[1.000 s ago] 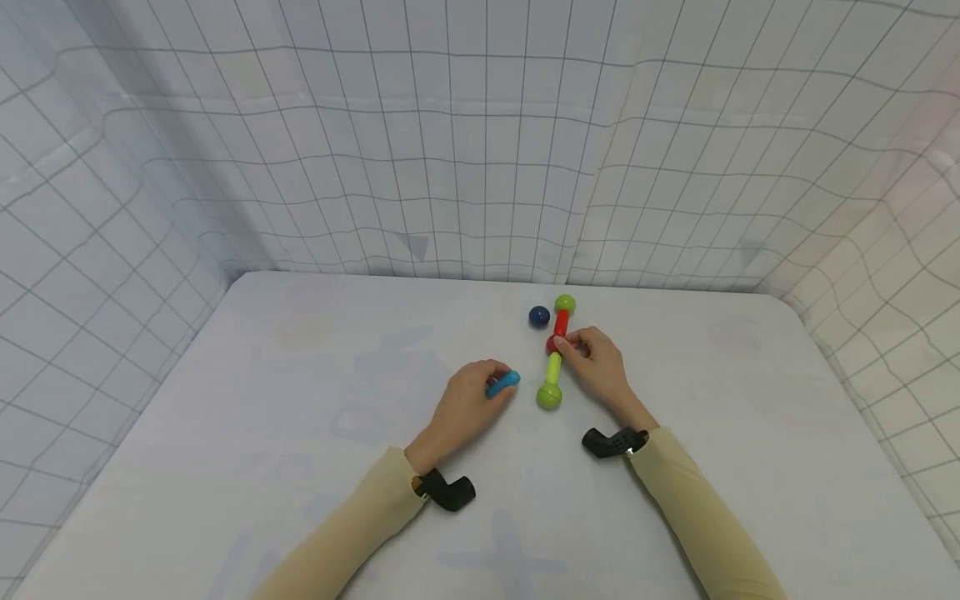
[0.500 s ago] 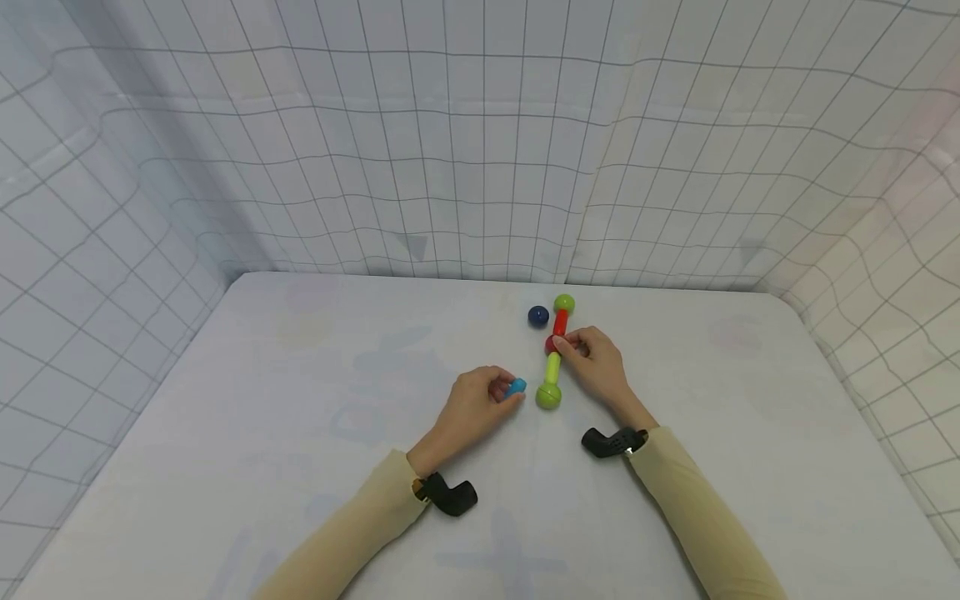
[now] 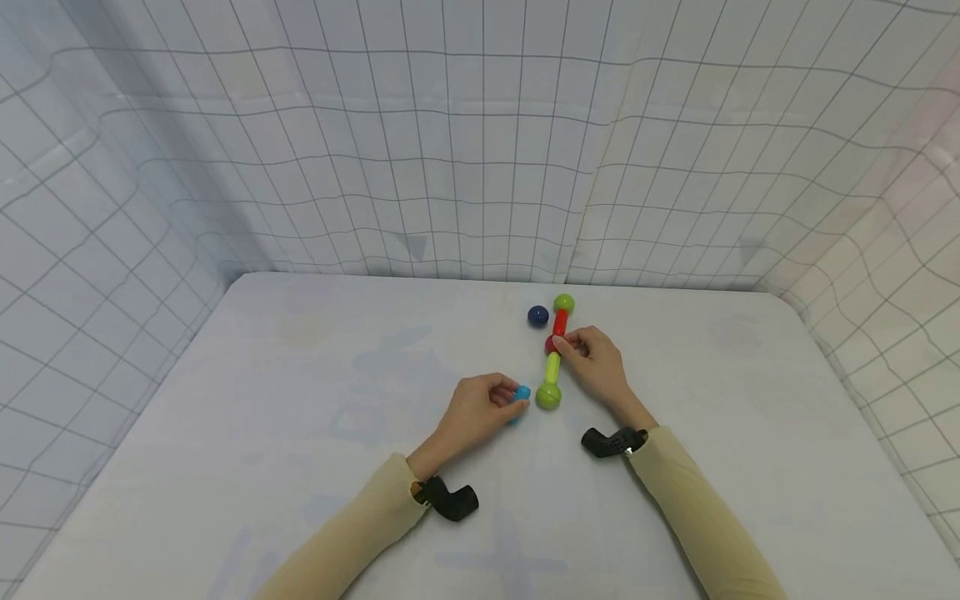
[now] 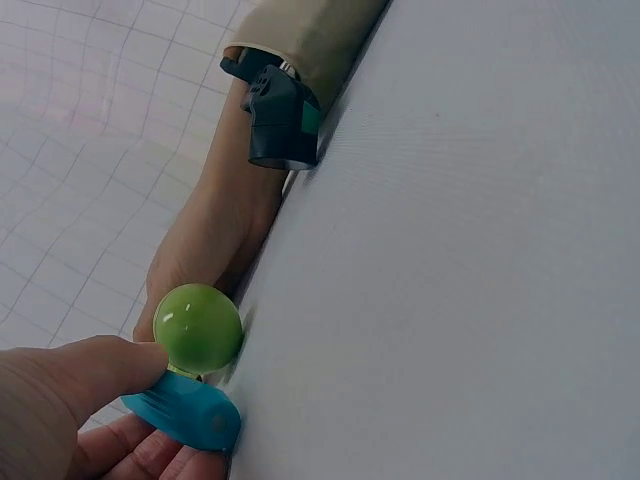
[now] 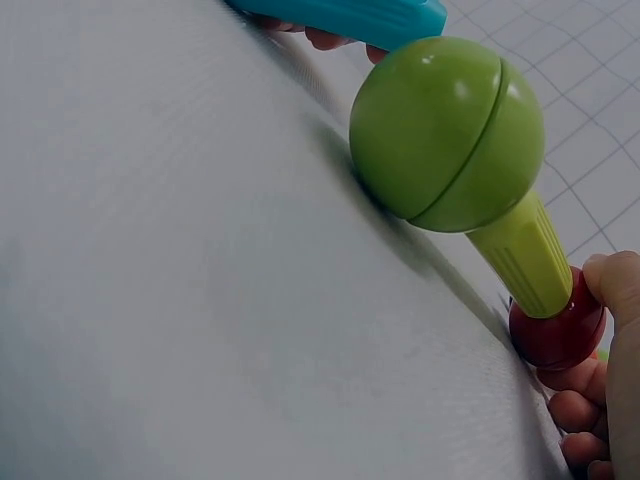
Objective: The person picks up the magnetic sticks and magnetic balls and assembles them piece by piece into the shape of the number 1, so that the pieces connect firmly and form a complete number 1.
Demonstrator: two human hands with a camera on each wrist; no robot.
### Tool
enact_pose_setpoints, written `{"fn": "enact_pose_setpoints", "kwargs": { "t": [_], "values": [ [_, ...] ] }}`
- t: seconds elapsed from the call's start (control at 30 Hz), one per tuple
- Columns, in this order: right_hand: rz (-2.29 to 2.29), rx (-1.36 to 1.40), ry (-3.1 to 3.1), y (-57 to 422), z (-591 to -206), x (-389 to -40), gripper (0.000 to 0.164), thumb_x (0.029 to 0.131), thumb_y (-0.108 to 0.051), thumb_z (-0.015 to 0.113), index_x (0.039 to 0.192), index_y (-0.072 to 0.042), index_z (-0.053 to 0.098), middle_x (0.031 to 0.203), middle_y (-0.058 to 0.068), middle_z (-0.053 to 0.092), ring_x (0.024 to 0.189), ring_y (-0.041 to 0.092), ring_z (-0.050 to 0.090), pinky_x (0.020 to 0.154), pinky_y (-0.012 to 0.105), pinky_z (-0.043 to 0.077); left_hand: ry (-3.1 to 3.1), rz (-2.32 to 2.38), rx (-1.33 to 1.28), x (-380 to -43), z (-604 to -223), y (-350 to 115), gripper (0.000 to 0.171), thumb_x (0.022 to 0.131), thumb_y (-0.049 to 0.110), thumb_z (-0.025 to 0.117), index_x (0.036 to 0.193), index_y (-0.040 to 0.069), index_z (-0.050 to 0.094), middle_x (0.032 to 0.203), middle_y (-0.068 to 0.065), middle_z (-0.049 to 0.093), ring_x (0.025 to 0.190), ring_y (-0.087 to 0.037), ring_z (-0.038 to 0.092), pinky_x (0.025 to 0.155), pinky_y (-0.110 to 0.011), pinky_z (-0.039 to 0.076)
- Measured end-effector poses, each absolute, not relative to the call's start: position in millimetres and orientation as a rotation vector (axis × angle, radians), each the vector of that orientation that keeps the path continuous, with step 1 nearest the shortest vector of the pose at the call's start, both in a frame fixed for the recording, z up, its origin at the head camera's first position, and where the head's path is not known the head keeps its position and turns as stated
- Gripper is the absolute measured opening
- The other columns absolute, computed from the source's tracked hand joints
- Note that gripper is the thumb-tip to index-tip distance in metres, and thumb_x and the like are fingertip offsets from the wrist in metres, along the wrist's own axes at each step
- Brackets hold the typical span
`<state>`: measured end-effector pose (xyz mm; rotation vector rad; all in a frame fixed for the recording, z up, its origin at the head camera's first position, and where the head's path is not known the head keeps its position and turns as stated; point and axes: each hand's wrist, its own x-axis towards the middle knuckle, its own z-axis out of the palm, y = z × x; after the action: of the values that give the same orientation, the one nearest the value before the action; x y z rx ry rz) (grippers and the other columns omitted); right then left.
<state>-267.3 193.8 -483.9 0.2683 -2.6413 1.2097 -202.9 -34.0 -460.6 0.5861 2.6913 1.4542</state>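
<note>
The white desk (image 3: 712, 375) is bordered at its back and both sides by pale grid-patterned curtains (image 3: 465, 142), whose dark lines are bent by folds. Faint bluish marks (image 3: 508, 560) are scattered across the desk. Everything is lit softly and evenly.

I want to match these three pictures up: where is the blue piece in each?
Head: the blue piece is just right of centre, below the middle, in the left hand.
Left wrist: blue piece at lower left.
Right wrist: blue piece at the top edge, partly cut off.
Shared landmark: the nearer green ball, close by.
</note>
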Motion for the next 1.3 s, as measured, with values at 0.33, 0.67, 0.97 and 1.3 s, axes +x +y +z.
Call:
{"fn": "enact_pose_setpoints", "kwargs": {
  "t": [0.33,0.67,0.97,1.3],
  "values": [
    [1.222,0.258,-2.629,193.5,-484.5,-267.2,0.034,0.092,-0.037,0.061,0.096,-0.003,0.067,0.087,0.007,0.056,0.076,0.02,0.048,0.067,0.033,0.038,2.641,1.472,0.568,-199.1,-459.9,-31.5,0.024,0.081,0.023,0.076,0.094,0.004,0.07,0.076,0.005,0.064,0.065,-0.005,0.058,0.06,-0.022,0.048],
    [1.219,0.261,-2.633,193.3,-484.1,-266.7,0.033,0.092,-0.036,0.061,0.096,-0.003,0.066,0.087,0.007,0.056,0.077,0.021,0.048,0.068,0.033,0.037,2.593,1.463,0.542,-195.8,-458.6,-28.1,0.025,0.079,0.024,0.078,0.091,0.004,0.07,0.073,0.006,0.064,0.062,-0.004,0.059,0.058,-0.022,0.048],
    [1.21,0.268,-2.632,193.9,-484.0,-267.0,0.033,0.092,-0.036,0.062,0.095,-0.004,0.067,0.086,0.006,0.055,0.076,0.02,0.047,0.067,0.033,0.037,2.558,1.482,0.526,-193.1,-458.5,-26.5,0.026,0.079,0.025,0.078,0.092,0.004,0.072,0.073,0.006,0.067,0.062,-0.004,0.061,0.056,-0.023,0.049],
    [1.218,0.272,-2.627,193.8,-483.2,-266.6,0.033,0.092,-0.036,0.062,0.095,-0.004,0.067,0.085,0.006,0.054,0.075,0.02,0.046,0.066,0.032,0.036,2.567,1.467,0.523,-190.7,-460.3,-22.3,0.027,0.078,0.029,0.078,0.091,0.005,0.073,0.07,0.008,0.066,0.062,-0.003,0.06,0.056,-0.023,0.048]
  ]
}}
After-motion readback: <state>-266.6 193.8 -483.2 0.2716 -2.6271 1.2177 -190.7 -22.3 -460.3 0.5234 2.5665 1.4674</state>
